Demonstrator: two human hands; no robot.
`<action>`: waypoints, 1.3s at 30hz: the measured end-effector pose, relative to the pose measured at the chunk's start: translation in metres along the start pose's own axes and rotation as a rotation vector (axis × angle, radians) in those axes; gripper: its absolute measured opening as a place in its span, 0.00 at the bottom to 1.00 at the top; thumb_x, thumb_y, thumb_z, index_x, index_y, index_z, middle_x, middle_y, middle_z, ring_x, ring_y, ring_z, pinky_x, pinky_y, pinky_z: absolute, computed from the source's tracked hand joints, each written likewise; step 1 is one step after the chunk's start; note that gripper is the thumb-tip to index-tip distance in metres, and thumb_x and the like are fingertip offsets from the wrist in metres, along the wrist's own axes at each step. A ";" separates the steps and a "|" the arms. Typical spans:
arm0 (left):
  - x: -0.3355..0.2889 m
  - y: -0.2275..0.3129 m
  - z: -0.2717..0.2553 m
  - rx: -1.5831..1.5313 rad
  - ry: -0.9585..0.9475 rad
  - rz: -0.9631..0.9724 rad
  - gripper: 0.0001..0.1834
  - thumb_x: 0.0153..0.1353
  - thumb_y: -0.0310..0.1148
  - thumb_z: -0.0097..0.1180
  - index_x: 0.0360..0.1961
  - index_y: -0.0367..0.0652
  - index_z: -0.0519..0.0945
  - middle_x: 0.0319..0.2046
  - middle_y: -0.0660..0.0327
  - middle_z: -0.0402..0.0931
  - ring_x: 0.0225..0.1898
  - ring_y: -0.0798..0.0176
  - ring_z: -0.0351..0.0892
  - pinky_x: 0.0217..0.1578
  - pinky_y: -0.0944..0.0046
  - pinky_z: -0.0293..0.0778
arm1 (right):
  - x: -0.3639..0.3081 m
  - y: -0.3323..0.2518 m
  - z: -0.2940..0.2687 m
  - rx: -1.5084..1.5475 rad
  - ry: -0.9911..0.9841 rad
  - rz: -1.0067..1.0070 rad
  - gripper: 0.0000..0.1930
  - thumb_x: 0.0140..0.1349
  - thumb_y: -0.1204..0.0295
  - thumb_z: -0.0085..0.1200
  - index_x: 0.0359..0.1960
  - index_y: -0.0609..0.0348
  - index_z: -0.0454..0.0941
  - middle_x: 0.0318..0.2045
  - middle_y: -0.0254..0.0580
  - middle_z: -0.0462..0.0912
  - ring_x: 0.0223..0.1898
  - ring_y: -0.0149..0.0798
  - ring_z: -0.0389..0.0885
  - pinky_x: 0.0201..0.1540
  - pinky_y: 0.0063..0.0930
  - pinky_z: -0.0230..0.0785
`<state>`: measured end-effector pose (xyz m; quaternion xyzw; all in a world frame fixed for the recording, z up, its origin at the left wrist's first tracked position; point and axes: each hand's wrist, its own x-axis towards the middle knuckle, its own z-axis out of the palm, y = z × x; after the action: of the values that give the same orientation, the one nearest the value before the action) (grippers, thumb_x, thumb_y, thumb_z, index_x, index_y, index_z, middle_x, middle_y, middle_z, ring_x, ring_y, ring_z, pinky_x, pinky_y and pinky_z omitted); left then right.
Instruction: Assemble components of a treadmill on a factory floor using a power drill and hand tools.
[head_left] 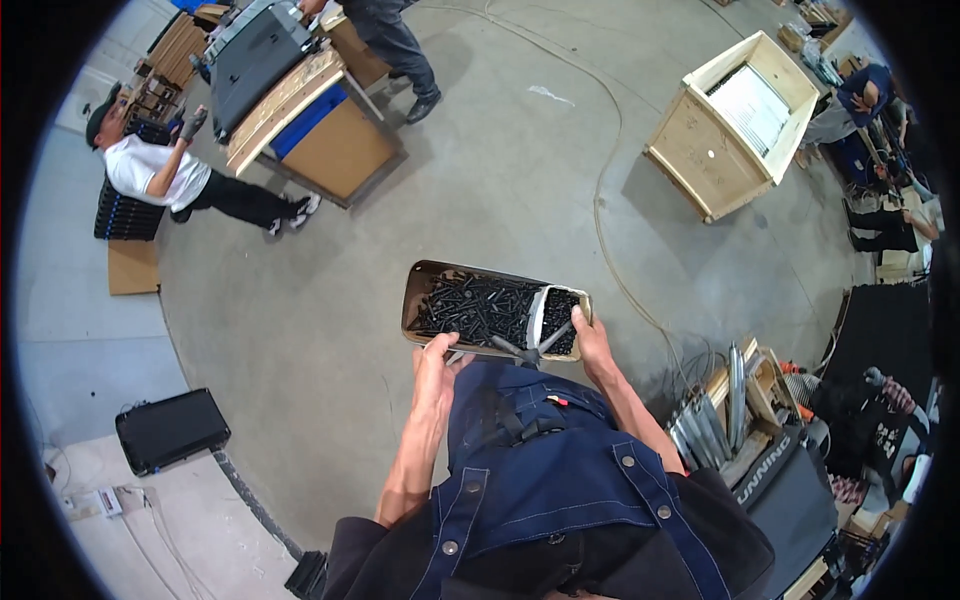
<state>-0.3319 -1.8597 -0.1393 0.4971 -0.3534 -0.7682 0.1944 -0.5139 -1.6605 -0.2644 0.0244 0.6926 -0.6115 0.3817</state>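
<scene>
Between my hands, in front of my waist, is a long brown bin point(412, 296) full of black bolts or screws point(475, 302). Its right end holds a smaller white-edged box point(538, 312) with more small black pieces in it. A dark tool with grey arms point(528, 352) lies across the near rim; its exact kind is hard to make out. My left hand point(436, 362) is closed on the near left edge, with some fingers hidden beneath. My right hand point(592, 342) grips the right end, thumb over the rim.
A wooden crate point(712, 150) stands far right, and a hose point(600, 190) runs along the floor. At the far left is a workbench point(340, 140) with people beside it. Metal tubes point(705, 430) and a wooden box sit near right. A black case point(172, 430) lies at left.
</scene>
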 end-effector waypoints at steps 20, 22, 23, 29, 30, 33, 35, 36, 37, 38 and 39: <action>0.429 0.207 0.462 0.339 -0.505 -0.314 0.22 0.57 0.29 0.62 0.55 0.41 0.79 0.47 0.60 0.81 0.50 0.59 0.80 0.50 0.44 0.80 | 0.385 -0.303 -0.086 0.584 0.466 0.039 0.31 0.73 0.49 0.53 0.67 0.60 0.68 0.58 0.42 0.77 0.59 0.36 0.73 0.64 0.33 0.65; 0.486 0.204 0.513 0.386 -0.490 -0.332 0.22 0.57 0.29 0.62 0.54 0.40 0.79 0.47 0.59 0.82 0.50 0.58 0.80 0.49 0.44 0.80 | 0.453 -0.311 -0.098 0.609 0.503 -0.003 0.33 0.72 0.47 0.54 0.67 0.61 0.68 0.58 0.43 0.76 0.60 0.38 0.72 0.65 0.34 0.64; 0.513 0.204 0.535 0.394 -0.488 -0.339 0.22 0.56 0.29 0.62 0.53 0.39 0.80 0.47 0.59 0.82 0.50 0.57 0.81 0.49 0.44 0.80 | 0.487 -0.311 -0.108 0.533 0.550 0.005 0.35 0.71 0.45 0.54 0.67 0.61 0.68 0.58 0.44 0.76 0.61 0.40 0.72 0.65 0.35 0.64; 0.659 0.226 0.644 0.286 -0.425 -0.466 0.13 0.61 0.36 0.63 0.43 0.41 0.81 0.38 0.58 0.83 0.40 0.56 0.82 0.43 0.51 0.83 | 0.672 -0.470 -0.186 -0.163 0.384 0.136 0.46 0.67 0.32 0.44 0.67 0.68 0.66 0.57 0.58 0.79 0.58 0.50 0.78 0.61 0.40 0.68; 0.677 0.233 0.663 0.255 -0.427 -0.443 0.11 0.62 0.36 0.62 0.42 0.41 0.81 0.37 0.58 0.83 0.39 0.56 0.82 0.41 0.52 0.83 | 0.706 -0.494 -0.205 -0.212 0.259 0.107 0.50 0.65 0.28 0.40 0.69 0.67 0.65 0.58 0.61 0.79 0.58 0.53 0.79 0.61 0.41 0.69; 0.694 0.258 0.735 0.171 -0.337 -0.502 0.12 0.64 0.38 0.60 0.36 0.38 0.80 0.34 0.56 0.83 0.38 0.56 0.83 0.39 0.58 0.85 | 0.788 -0.578 -0.240 -0.412 0.083 0.055 0.50 0.66 0.27 0.37 0.70 0.65 0.63 0.57 0.64 0.79 0.58 0.59 0.80 0.61 0.47 0.69; 0.732 0.266 0.778 0.127 -0.393 -0.560 0.13 0.63 0.38 0.61 0.35 0.37 0.80 0.33 0.54 0.83 0.39 0.54 0.83 0.43 0.56 0.85 | 0.835 -0.615 -0.263 -0.452 0.066 -0.033 0.48 0.66 0.29 0.38 0.69 0.63 0.65 0.56 0.64 0.80 0.58 0.59 0.79 0.61 0.48 0.69; 0.749 0.263 0.799 0.177 -0.328 -0.492 0.13 0.61 0.37 0.61 0.34 0.36 0.80 0.33 0.53 0.83 0.39 0.53 0.83 0.45 0.53 0.86 | 0.857 -0.630 -0.277 -0.450 0.074 -0.028 0.48 0.66 0.29 0.38 0.69 0.63 0.65 0.56 0.64 0.80 0.58 0.59 0.79 0.61 0.48 0.69; 0.768 0.266 0.825 0.181 -0.333 -0.499 0.13 0.61 0.37 0.61 0.34 0.36 0.80 0.33 0.53 0.83 0.39 0.53 0.83 0.45 0.53 0.86 | 0.882 -0.640 -0.291 -0.401 0.059 -0.029 0.47 0.67 0.29 0.39 0.68 0.62 0.66 0.55 0.64 0.81 0.58 0.59 0.80 0.61 0.48 0.69; 0.788 0.273 0.850 0.209 -0.375 -0.540 0.12 0.61 0.37 0.61 0.34 0.37 0.81 0.33 0.54 0.83 0.39 0.53 0.83 0.46 0.53 0.85 | 0.904 -0.649 -0.304 -0.351 0.044 -0.031 0.46 0.67 0.30 0.40 0.68 0.62 0.67 0.54 0.63 0.81 0.58 0.59 0.80 0.61 0.47 0.70; 0.805 0.278 0.876 0.236 -0.418 -0.581 0.12 0.60 0.37 0.61 0.33 0.37 0.81 0.34 0.54 0.83 0.39 0.53 0.83 0.46 0.52 0.85 | 0.922 -0.656 -0.315 -0.392 0.065 -0.042 0.44 0.68 0.32 0.40 0.67 0.62 0.68 0.53 0.62 0.83 0.56 0.57 0.81 0.59 0.45 0.71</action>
<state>-1.4824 -2.2642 -0.2147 0.4281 -0.3159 -0.8302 -0.1667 -1.6522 -1.9520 -0.2482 -0.0450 0.8106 -0.4718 0.3441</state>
